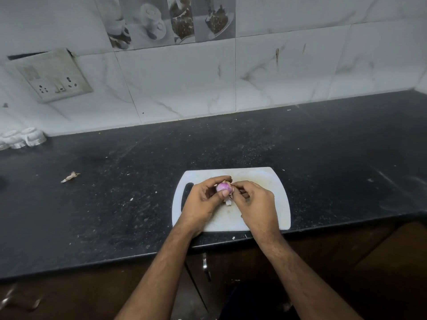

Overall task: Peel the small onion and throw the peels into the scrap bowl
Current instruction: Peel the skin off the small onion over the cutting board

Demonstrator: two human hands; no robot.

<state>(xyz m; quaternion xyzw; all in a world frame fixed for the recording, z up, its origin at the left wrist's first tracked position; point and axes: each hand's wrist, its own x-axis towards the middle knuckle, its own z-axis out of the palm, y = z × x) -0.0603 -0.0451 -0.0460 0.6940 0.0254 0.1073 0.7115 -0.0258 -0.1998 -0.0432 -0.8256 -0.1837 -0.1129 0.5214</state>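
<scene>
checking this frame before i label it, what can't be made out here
Head view:
- Scrap bowl: not in the frame.
- Small onion: lower part hidden by the left hand thumb; how much skin remains is unclear.
- Right hand fingertips: turned away, so the peel they seem to pinch is hidden.
- Scrap on the counter: too small to identify.
- White cups: cut by the left edge.

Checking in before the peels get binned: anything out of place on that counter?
Yes. A loose peel lies on the black counter, far left of the cutting board. No scrap bowl is in view.
</scene>
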